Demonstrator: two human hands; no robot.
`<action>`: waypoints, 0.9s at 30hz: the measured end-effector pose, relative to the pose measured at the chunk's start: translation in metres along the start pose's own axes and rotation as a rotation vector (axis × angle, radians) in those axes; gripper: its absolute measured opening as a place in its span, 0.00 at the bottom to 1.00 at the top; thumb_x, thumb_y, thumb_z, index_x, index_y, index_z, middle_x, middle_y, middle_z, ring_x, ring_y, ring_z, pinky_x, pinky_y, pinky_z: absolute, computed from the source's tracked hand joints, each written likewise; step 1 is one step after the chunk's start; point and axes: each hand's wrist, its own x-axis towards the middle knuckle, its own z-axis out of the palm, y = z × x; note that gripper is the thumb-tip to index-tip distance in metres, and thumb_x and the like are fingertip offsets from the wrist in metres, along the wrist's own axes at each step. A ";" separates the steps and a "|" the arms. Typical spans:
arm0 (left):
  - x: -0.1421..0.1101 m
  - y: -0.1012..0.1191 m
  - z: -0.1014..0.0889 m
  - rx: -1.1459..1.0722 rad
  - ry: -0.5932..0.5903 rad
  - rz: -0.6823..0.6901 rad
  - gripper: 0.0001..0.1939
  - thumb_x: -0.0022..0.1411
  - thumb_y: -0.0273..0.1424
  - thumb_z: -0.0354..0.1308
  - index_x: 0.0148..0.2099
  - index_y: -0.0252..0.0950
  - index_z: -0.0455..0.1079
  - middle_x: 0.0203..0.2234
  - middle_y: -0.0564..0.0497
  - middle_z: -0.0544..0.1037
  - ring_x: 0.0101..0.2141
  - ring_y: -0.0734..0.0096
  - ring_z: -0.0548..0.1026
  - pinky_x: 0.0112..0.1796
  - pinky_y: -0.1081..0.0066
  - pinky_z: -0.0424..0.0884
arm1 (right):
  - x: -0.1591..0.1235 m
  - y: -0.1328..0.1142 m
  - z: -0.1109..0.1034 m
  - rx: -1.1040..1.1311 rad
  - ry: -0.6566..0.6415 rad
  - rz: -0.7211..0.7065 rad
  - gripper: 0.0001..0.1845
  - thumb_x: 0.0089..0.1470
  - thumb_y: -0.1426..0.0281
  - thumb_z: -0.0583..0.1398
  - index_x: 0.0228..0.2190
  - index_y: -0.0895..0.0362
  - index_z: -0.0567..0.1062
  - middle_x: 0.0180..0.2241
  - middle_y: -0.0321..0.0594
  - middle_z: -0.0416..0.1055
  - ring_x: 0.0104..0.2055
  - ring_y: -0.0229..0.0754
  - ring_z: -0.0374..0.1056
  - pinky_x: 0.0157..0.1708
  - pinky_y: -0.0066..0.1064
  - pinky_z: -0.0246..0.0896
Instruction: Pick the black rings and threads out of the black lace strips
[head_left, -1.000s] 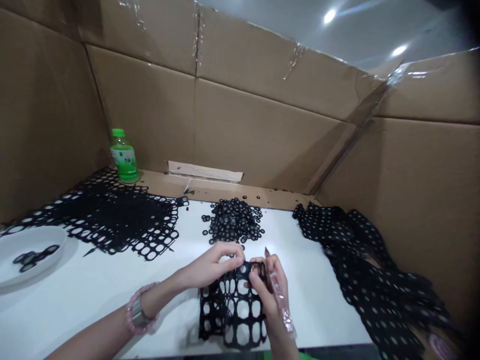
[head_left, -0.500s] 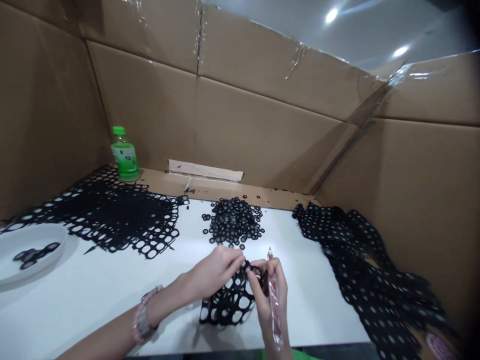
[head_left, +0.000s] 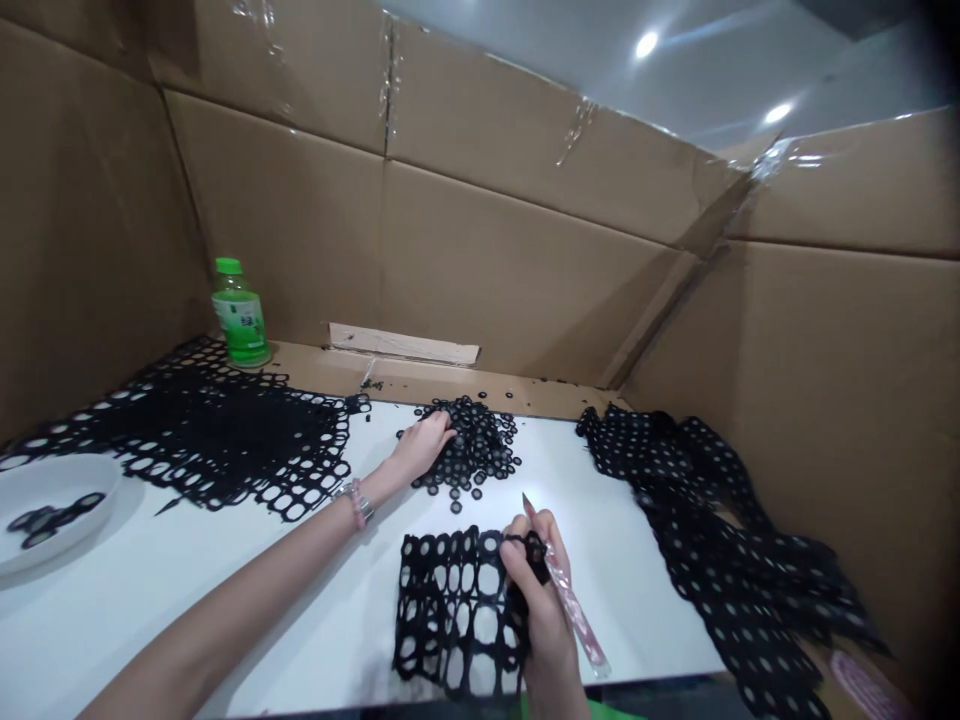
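- On the white table, near edge: one black mesh piece, its round and oval openings showing; its upper right part is being gripped by the right hand.
- Right hand: closing narrowly, thumb and fingers pinching the mesh; also holding a pointed tool, its shaft glinting in clear wrapping, its tip pointing away from the wearer.
- Left hand: reaching out to the ring pile, fingers curling down at its left side; whether they are gripping a ring, one cannot tell.
- Left wrist: wearing a pink beaded bracelet beside a metallic band.
- Left side: a broad dark mesh heap is spreading; a white bowl is holding several black rings; a green-capped bottle is standing upright behind.
- Right side: long perforated black strips are lying in folds.
- Surround: cardboard walls are enclosing the table.
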 end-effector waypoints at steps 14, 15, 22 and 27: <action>-0.068 0.061 -0.044 -0.402 -0.232 0.225 0.15 0.62 0.39 0.47 0.31 0.38 0.72 0.32 0.53 0.72 0.37 0.70 0.67 0.42 0.69 0.60 | 0.007 0.004 0.000 -0.109 0.074 -0.124 0.18 0.43 0.67 0.61 0.27 0.53 0.54 0.26 0.31 0.61 0.29 0.37 0.58 0.32 0.29 0.54; -0.078 0.068 -0.050 -0.468 -0.255 0.241 0.15 0.61 0.38 0.49 0.29 0.37 0.71 0.31 0.53 0.71 0.36 0.71 0.67 0.42 0.70 0.60 | 0.008 0.005 0.002 -0.124 0.076 -0.152 0.18 0.43 0.67 0.62 0.27 0.53 0.54 0.26 0.31 0.61 0.28 0.37 0.59 0.32 0.30 0.54; -0.095 0.084 -0.064 -0.464 -0.076 0.237 0.13 0.63 0.33 0.46 0.28 0.35 0.64 0.31 0.50 0.69 0.36 0.70 0.66 0.38 0.70 0.61 | 0.005 0.005 -0.001 -0.210 -0.095 -0.046 0.17 0.46 0.65 0.60 0.26 0.53 0.53 0.27 0.32 0.66 0.23 0.34 0.59 0.23 0.27 0.56; -0.101 0.082 -0.053 -0.244 -0.043 0.344 0.10 0.62 0.34 0.47 0.30 0.35 0.63 0.26 0.51 0.66 0.28 0.71 0.64 0.30 0.73 0.59 | 0.006 0.008 -0.002 -0.238 -0.036 -0.183 0.16 0.47 0.68 0.60 0.26 0.53 0.53 0.26 0.31 0.64 0.25 0.34 0.59 0.28 0.29 0.57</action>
